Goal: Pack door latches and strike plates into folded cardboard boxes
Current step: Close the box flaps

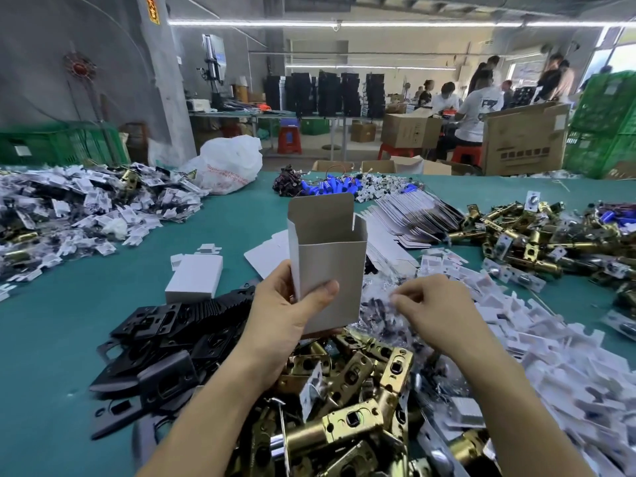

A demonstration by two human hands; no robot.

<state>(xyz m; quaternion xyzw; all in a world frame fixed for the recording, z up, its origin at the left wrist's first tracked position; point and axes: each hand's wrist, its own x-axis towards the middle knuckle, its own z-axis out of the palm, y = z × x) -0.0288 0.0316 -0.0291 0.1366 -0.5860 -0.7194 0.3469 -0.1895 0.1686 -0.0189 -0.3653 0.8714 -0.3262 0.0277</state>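
Note:
My left hand grips an upright grey cardboard box with its top flaps open. My right hand is just right of the box, fingers curled and pinching at a small clear plastic bag of dark screws on the pile. Below both hands lies a heap of brass door latches. Black strike plates are stacked to the left on the teal table. A closed white box lies beyond the plates.
Flat unfolded boxes are fanned behind the held box. White plastic inserts cover the right side, more brass latches sit far right, and packets are piled far left. People work at tables in the background.

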